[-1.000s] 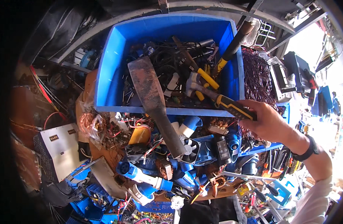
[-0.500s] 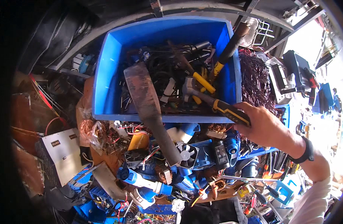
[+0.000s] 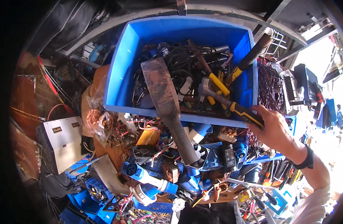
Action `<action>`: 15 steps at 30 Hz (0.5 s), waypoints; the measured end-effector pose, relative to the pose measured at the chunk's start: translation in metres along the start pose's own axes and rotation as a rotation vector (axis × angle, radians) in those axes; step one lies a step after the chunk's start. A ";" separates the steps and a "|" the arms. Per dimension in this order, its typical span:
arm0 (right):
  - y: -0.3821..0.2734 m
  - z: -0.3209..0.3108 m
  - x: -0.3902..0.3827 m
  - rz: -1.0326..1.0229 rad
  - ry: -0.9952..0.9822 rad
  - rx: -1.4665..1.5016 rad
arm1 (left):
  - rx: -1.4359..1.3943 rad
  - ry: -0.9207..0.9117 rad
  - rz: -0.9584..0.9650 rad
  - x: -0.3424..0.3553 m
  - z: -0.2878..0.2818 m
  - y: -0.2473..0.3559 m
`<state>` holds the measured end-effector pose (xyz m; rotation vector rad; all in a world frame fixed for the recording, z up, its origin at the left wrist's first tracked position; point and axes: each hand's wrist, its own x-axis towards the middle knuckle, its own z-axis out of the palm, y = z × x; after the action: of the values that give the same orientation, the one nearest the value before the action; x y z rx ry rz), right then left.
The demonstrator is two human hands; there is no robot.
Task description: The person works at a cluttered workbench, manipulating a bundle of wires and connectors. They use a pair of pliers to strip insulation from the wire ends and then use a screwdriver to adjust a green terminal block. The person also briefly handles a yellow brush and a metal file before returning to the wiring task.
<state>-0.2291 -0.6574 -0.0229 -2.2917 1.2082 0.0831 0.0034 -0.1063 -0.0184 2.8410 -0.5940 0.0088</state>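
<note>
My right hand (image 3: 268, 127) grips the black-and-yellow handle of a hammer (image 3: 241, 112), whose steel head lies over the front right of a blue bin (image 3: 156, 28). A wide rusty steel blade with a long tubular handle (image 3: 160, 86) slants across the bin's front rim. Inside the bin are black cables, a yellow-handled tool (image 3: 218, 82) and a thick black-and-yellow bar (image 3: 249, 56) leaning on the right wall. A small skin-toned shape (image 3: 121, 220) at the lower edge may be fingertips of my left hand; whether they hold anything is hidden.
Below the bin lie blue plug connectors (image 3: 149, 175), a fan (image 3: 201, 158) and scrap wiring. A light metal case (image 3: 61, 142) stands left. Tangled dark wire (image 3: 270, 82), a black case (image 3: 305, 80) and hand tools (image 3: 276, 168) sit right. A metal frame (image 3: 216, 11) runs behind.
The view has shifted, so the bin sits further right in the picture. My right hand still grips the hammer, slightly lower and further right. The skin-toned shape has appeared at the lower edge.
</note>
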 end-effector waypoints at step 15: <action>0.014 0.007 0.000 -0.112 0.056 -0.085 | 0.291 -0.002 0.406 -0.004 -0.008 -0.044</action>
<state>-0.2384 -0.6605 -0.0347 -2.4452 1.1212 0.0302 0.0175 -0.0641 -0.0208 2.9315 -1.2503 0.1758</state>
